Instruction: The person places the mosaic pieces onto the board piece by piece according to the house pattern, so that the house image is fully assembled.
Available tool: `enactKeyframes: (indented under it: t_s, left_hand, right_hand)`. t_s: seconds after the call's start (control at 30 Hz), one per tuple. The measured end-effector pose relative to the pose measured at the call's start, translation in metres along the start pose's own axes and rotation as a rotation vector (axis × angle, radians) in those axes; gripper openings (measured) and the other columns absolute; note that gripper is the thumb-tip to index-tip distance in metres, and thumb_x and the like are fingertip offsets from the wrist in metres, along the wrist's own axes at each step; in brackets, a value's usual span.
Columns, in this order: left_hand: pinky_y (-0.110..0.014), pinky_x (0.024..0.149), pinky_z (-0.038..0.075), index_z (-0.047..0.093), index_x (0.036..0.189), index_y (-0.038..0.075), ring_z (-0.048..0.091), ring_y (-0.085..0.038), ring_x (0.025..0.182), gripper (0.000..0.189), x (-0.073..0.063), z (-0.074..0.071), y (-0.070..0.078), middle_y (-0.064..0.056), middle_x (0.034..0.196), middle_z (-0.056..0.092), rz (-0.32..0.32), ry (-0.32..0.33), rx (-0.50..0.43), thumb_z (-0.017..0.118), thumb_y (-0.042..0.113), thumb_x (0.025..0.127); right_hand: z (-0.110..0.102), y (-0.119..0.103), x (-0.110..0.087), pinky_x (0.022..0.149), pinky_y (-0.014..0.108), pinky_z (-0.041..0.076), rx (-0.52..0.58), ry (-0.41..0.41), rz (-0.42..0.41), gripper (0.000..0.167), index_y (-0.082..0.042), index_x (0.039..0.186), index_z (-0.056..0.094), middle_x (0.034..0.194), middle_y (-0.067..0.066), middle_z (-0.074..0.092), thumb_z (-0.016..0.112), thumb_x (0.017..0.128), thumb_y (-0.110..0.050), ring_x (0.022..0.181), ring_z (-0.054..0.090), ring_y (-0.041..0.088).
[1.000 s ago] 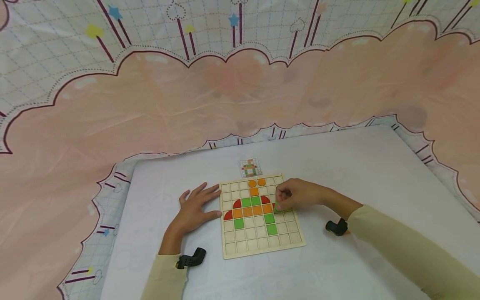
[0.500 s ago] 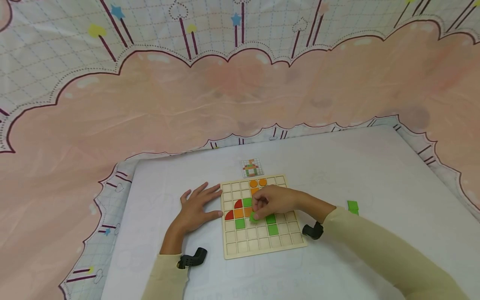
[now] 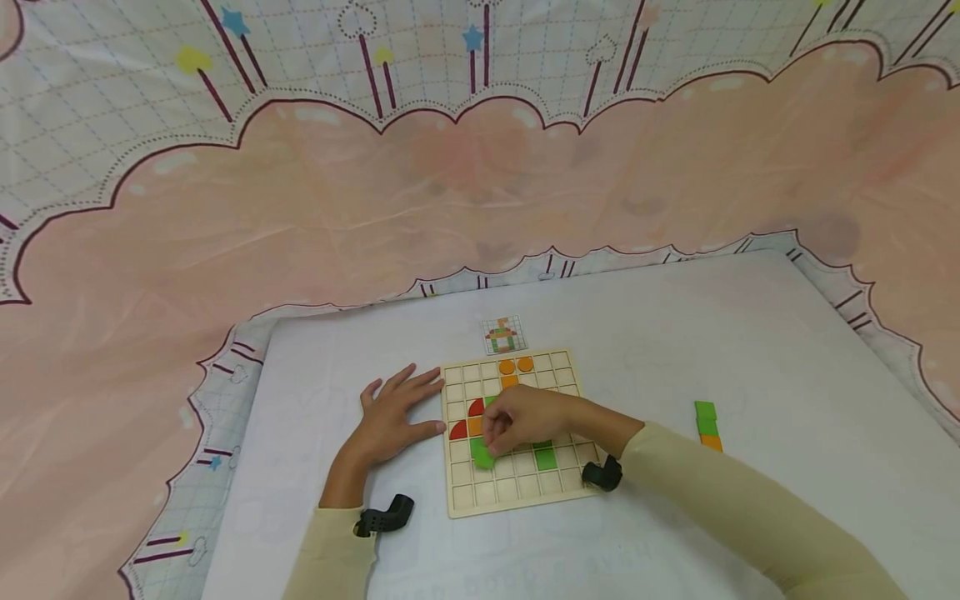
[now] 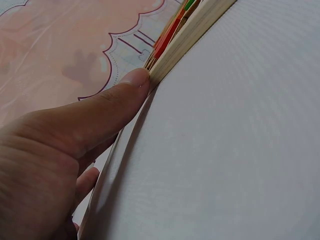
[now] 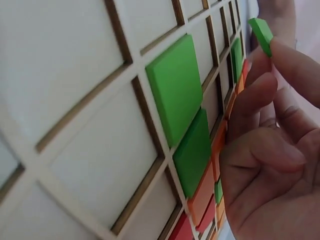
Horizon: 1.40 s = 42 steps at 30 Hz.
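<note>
My right hand (image 3: 528,417) pinches a green square tile (image 5: 262,35) between thumb and fingertip, above the left part of a wooden grid board (image 3: 506,490). In the head view the held tile overlaps a green tile lying in the grid. Other pieces sit in the cells: orange circles (image 3: 507,367) at the top, red quarter-round pieces (image 3: 458,430) on the left, green squares (image 3: 546,458) lower right. The right hand hides the middle pieces. My left hand (image 3: 393,421) lies with fingers spread, its thumb (image 4: 135,77) and fingertips at the board's left edge.
A small printed card (image 3: 503,334) with a coloured grid picture lies just beyond the board. To the right on the white tabletop (image 3: 787,350) is a short row of loose green and orange tiles (image 3: 706,417).
The right hand has moved left across the board, carrying the green tile from the right side to the lower left. The loose tiles have come into view. The left hand stays put.
</note>
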<state>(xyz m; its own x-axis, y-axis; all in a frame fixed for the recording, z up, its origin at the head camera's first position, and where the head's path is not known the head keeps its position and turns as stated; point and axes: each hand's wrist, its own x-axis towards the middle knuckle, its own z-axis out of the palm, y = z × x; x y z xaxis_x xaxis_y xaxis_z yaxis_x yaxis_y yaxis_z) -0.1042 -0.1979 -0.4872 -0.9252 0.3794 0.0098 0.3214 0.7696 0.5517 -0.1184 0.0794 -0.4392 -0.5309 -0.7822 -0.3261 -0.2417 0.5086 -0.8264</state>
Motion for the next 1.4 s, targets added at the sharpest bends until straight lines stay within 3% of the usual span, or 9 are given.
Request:
enactKeyframes:
  t_s: [0.2, 0.63, 1.4]
  left_hand:
    - [-0.067, 0.119, 0.000, 0.056, 0.148, 0.025, 0.020, -0.028, 0.158, 0.071, 0.000, -0.001, 0.000, 0.007, 0.161, 0.044, -0.015, -0.019, 0.002, 0.080, 0.045, 0.085]
    - [-0.068, 0.118, 0.002, 0.056, 0.148, 0.025, 0.023, -0.029, 0.157, 0.070, 0.002, -0.002, -0.001, 0.007, 0.161, 0.045, 0.011, 0.003, -0.003, 0.081, 0.043, 0.084]
    - [-0.068, 0.118, 0.002, 0.057, 0.147, 0.024, 0.022, -0.029, 0.157, 0.070, 0.001, -0.001, 0.001, 0.007, 0.160, 0.045, 0.000, -0.004, -0.008, 0.082, 0.042, 0.084]
  right_hand:
    - [0.005, -0.003, 0.004, 0.069, 0.021, 0.050, -0.030, 0.011, -0.016, 0.004, -0.015, 0.087, 0.077, 0.077, -0.009, 0.069, 0.080, 0.088, -0.014, 0.073, 0.060, 0.004]
    - [0.015, -0.010, 0.009, 0.063, 0.018, 0.048, -0.181, 0.040, -0.020, 0.012, -0.020, 0.078, 0.075, 0.067, -0.013, 0.065, 0.080, 0.088, -0.015, 0.066, 0.057, 0.001]
    - [0.020, -0.010, 0.010, 0.057, 0.018, 0.043, -0.248, 0.091, 0.006, 0.019, -0.023, 0.070, 0.073, 0.060, -0.013, 0.061, 0.082, 0.085, -0.017, 0.062, 0.055, 0.002]
